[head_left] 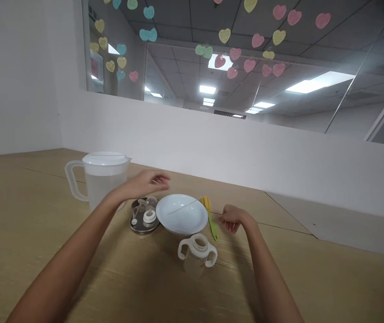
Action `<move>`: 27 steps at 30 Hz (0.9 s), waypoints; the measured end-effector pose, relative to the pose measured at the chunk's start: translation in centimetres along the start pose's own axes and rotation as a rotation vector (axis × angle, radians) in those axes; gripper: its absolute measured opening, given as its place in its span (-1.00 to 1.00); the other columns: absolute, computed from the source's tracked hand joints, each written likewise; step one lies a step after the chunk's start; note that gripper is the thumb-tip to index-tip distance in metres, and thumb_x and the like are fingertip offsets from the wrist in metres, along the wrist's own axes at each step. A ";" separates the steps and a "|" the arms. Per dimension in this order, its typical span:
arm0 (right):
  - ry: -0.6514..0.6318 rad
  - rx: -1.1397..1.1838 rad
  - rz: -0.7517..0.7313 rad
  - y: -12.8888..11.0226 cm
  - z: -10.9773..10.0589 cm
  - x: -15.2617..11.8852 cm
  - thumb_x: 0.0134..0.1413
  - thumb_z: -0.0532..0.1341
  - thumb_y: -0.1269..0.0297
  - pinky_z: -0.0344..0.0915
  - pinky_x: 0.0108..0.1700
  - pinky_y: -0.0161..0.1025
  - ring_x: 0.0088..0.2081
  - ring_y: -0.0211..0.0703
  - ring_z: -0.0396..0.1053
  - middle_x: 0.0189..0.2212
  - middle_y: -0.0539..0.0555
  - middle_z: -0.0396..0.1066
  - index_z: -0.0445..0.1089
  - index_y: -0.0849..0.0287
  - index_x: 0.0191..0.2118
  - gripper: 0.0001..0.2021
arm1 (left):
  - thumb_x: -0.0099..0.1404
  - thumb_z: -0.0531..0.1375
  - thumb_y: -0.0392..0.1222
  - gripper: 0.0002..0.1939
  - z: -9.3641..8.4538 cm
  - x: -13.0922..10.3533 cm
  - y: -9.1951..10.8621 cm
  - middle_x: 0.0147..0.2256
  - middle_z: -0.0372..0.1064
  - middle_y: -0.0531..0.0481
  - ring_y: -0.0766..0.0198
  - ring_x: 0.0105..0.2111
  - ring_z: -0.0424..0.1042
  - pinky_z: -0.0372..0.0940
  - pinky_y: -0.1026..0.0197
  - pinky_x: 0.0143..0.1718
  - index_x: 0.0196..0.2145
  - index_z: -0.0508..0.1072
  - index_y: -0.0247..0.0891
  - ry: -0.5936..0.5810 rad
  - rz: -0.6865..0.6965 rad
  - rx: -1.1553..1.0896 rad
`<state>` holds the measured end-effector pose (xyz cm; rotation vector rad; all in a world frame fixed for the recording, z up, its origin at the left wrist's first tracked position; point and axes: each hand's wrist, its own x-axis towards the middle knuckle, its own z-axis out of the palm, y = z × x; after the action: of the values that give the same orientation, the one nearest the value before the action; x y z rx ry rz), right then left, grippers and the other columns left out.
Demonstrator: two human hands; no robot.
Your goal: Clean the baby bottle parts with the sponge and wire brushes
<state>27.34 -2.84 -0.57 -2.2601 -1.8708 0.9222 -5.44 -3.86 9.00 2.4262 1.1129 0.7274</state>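
Note:
My left hand (152, 180) hovers above the far edge of a round metal tray (141, 232) and beside a white bowl (182, 215). Its fingers are loosely bent, with thumb and fingertips apart and nothing between them. On the tray lie a white bottle collar (149, 217), a clear dome-shaped cap (151, 202) and a thin straw-like part (137, 211). To the right of a bottle brush (213, 228) with yellow bristles and a green handle, my right hand (232, 218) is curled closed, apparently empty. A lidless two-handled baby bottle (195, 264) stands in front of the bowl.
A large lidded plastic pitcher (106, 179) stands on the left, close to my left forearm. The wooden table (138, 287) meets a white wall (192, 143) at the back. Above it, heart-shaped notes (224, 36) stick to a window.

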 end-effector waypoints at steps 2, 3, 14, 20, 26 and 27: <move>0.085 0.040 -0.030 0.2 -0.6 -0.5 -0.03 0.14 0.37 0.32 -0.61 -0.24 -0.71 -0.18 0.30 -0.75 0.10 0.30 0.27 0.30 -0.64 -0.77 | 0.26 0.00 -0.02 -0.64 -0.9 0.5 -2.4 -0.32 0.46 -0.10 0.24 -0.33 0.43 0.27 0.27 -0.29 -0.20 0.41 -0.33 0.025 -0.183 0.293; 0.123 0.057 -0.045 0.2 -0.8 -0.7 -0.02 0.14 0.33 0.31 -0.62 -0.25 -0.70 -0.18 0.30 -0.74 0.11 0.31 0.27 0.30 -0.63 -0.76 | 0.29 -0.05 -0.06 -0.65 -0.8 0.7 -3.7 -0.41 0.46 -0.08 0.27 -0.42 0.43 0.26 0.28 -0.35 -0.24 0.43 -0.33 -0.022 -0.314 0.447; 0.584 0.143 -0.325 -1.8 1.8 2.6 0.12 0.02 0.20 0.27 -0.12 -0.23 -0.17 -0.09 0.41 -0.13 0.26 0.42 0.37 0.28 -0.07 -0.64 | 0.29 0.10 -0.13 -0.69 6.9 2.9 -12.2 -0.08 0.29 -0.13 0.17 -0.14 0.35 0.31 0.03 -0.15 -0.05 0.31 -0.33 -0.187 -0.580 0.724; 0.568 0.257 -0.553 -2.6 5.0 5.6 0.17 -0.05 0.11 0.03 0.15 -0.17 0.11 -0.10 0.18 0.08 0.21 0.26 0.29 0.29 0.07 -0.53 | 0.29 0.10 -0.13 -0.68 7.3 3.2 -13.7 -0.07 0.29 -0.13 0.17 -0.13 0.34 0.31 0.02 -0.15 -0.04 0.31 -0.32 -0.158 -0.586 0.764; 0.529 0.427 -0.613 -2.5 6.4 7.2 0.11 -0.02 -0.08 -0.03 0.19 -0.10 0.14 -0.08 0.15 0.10 0.19 0.22 0.30 0.22 0.07 -0.44 | 0.29 0.11 -0.14 -0.68 7.1 3.0 -13.5 -0.08 0.29 -0.13 0.17 -0.14 0.35 0.31 0.03 -0.16 -0.05 0.31 -0.33 -0.126 -0.588 0.724; 0.524 0.459 -0.616 -2.4 6.5 7.4 0.09 0.00 -0.10 -0.04 0.20 -0.09 0.13 -0.06 0.15 0.10 0.19 0.23 0.32 0.21 0.05 -0.43 | 0.29 0.11 -0.14 -0.68 7.0 3.0 -13.4 -0.08 0.29 -0.13 0.17 -0.14 0.35 0.31 0.03 -0.16 -0.05 0.31 -0.33 -0.115 -0.581 0.709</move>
<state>22.71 2.48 -7.84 -1.3556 -1.7101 0.5152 -7.52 5.93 -2.71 2.3716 2.1613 -0.0132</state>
